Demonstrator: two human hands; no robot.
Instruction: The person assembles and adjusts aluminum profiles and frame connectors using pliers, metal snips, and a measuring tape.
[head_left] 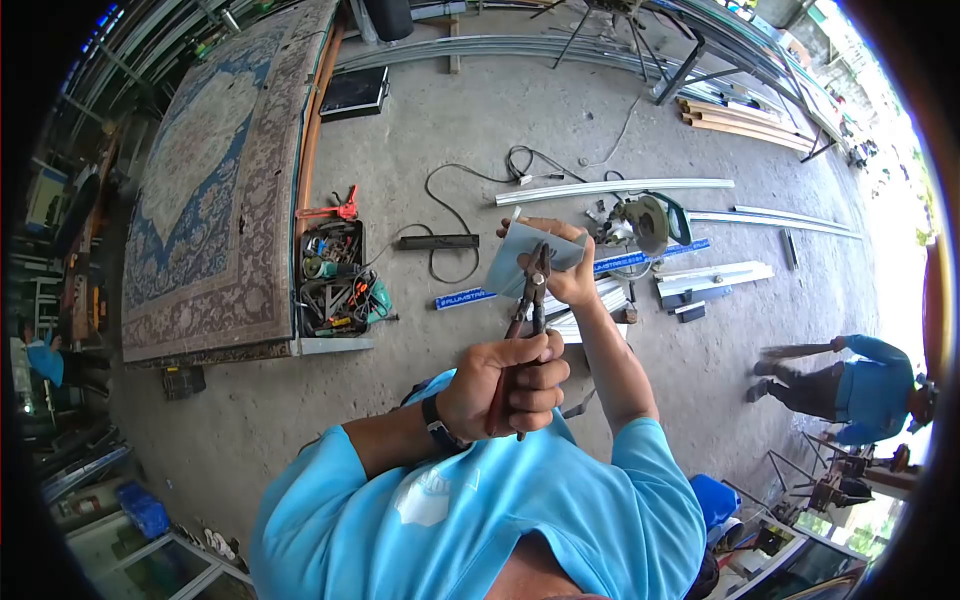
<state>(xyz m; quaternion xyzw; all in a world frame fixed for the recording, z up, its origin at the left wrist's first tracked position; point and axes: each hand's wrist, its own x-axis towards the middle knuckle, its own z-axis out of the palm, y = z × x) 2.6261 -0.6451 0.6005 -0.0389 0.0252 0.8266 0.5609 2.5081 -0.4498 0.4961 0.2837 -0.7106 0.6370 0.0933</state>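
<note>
My left hand [507,385], with a watch on its wrist, is wrapped round the dark red handles of a pair of pliers [538,285]. The jaws point away from my chest and overlap a small, flat, pale grey-blue plate [515,262]. Holding that plate from the far side is my right hand [570,275], its fingers partly hidden behind it. Beyond the right hand, on the floor, stands a cut-off saw [650,222] with a round blade guard. Beneath the hands lie white metal profiles [607,298] and a blue-wrapped strip [465,298].
Left, an open toolbox [335,275] full of tools adjoins a carpet-covered platform [215,170]. A cable [445,205] crosses the floor near a black bar [438,242]. Long profiles [615,188] lie ahead. Another person [870,385] in blue is at right.
</note>
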